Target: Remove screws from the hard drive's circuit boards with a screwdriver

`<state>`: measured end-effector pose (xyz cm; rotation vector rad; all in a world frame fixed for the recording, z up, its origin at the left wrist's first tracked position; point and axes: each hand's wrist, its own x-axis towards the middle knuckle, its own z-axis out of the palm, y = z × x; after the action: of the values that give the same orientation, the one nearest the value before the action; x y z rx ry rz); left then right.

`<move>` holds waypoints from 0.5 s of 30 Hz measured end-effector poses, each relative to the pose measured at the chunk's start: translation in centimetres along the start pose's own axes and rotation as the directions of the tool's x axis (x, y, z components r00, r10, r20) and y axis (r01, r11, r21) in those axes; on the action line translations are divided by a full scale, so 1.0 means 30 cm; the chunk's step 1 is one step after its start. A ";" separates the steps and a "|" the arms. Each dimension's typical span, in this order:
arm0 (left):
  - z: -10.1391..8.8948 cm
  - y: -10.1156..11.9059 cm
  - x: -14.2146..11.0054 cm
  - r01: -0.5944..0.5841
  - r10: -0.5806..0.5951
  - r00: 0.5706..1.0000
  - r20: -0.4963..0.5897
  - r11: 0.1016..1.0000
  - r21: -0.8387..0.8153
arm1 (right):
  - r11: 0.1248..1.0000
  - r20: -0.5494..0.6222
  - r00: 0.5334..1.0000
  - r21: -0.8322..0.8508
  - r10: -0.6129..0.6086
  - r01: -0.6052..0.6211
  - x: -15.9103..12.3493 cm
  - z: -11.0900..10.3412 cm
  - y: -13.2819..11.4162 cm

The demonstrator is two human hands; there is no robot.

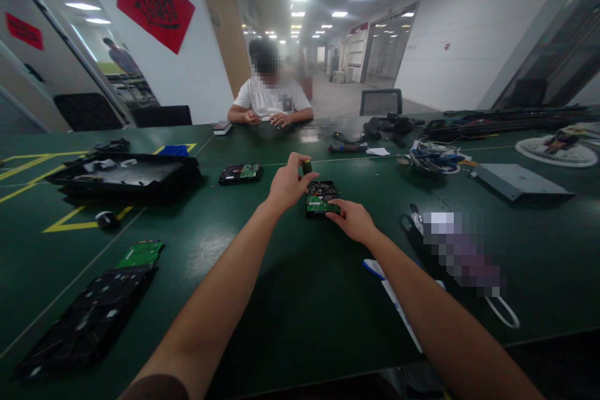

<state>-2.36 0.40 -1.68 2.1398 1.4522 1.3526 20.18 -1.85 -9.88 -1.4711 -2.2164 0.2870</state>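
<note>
A black hard drive (321, 205) with a green circuit board lies flat on the green table in front of me. My left hand (287, 186) is closed around a short, dark screwdriver (307, 167) with a yellowish top, held upright over the drive's far left part; its tip is hidden. On the near right side of the same drive, my right hand (355, 220) grips the edge between thumb and fingers. Another hard drive (240, 173), with part of its green board showing, rests to the left of my left hand.
A black casing (126, 175) lies at left, near a long black part (89, 312) and a green board (142, 254). At right are a cable-filled bowl (434, 159), a grey metal box (522, 181) and a blurred-out pouch (462, 253). A person (272, 97) sits opposite.
</note>
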 end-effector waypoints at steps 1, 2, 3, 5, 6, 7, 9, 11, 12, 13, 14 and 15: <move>0.002 0.000 -0.001 -0.002 0.001 1.000 -0.010 0.999 -0.036 | 1.000 0.001 1.000 0.004 0.005 -0.005 0.000 -0.001 -0.001; 0.002 0.001 -0.001 -0.005 0.004 1.000 -0.015 0.997 -0.071 | 1.000 0.000 1.000 0.007 0.007 -0.007 0.000 -0.001 -0.002; 0.001 0.001 -0.001 -0.006 0.005 1.000 -0.014 0.995 -0.100 | 1.000 -0.001 1.000 0.010 0.006 -0.006 0.000 -0.001 -0.002; -0.003 0.003 -0.001 -0.008 0.008 1.000 0.003 0.992 -0.125 | 1.000 -0.003 1.000 0.013 0.002 -0.002 0.000 0.001 -0.001; -0.005 0.003 -0.001 -0.015 0.017 1.000 0.014 0.993 -0.120 | 1.000 -0.003 1.000 0.013 0.000 0.000 0.000 0.002 0.001; -0.007 0.003 -0.001 -0.030 0.032 0.999 0.020 0.994 -0.105 | 1.000 -0.005 1.000 0.011 -0.002 0.002 0.000 0.003 0.002; -0.007 0.001 0.000 -0.085 0.086 0.996 0.016 0.994 -0.068 | 1.000 -0.010 1.000 0.007 -0.009 0.010 0.000 0.005 0.004; -0.004 -0.002 0.002 -0.152 0.152 0.988 -0.005 0.988 -0.040 | 1.000 -0.015 1.000 0.001 -0.015 0.015 0.000 0.006 0.005; -0.003 -0.003 0.002 -0.179 0.179 0.984 -0.014 0.983 -0.031 | 1.000 -0.015 1.000 -0.001 -0.017 0.017 0.000 0.006 0.005; -0.001 -0.004 0.003 -0.197 0.196 0.980 -0.016 0.980 -0.024 | 1.000 -0.015 1.000 -0.002 -0.017 0.017 0.000 0.005 0.005; -0.001 -0.004 0.003 -0.204 0.203 0.979 -0.010 0.979 -0.016 | 1.000 -0.015 1.000 -0.004 -0.016 0.016 -0.001 0.005 0.004; -0.001 -0.003 0.003 -0.201 0.201 0.980 0.002 0.980 -0.006 | 1.000 -0.015 1.000 -0.005 -0.013 0.013 -0.001 0.005 0.003</move>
<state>-2.42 0.51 -1.68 2.3362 1.2576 1.4168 20.20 -1.82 -10.05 -1.4563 -2.2154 0.2656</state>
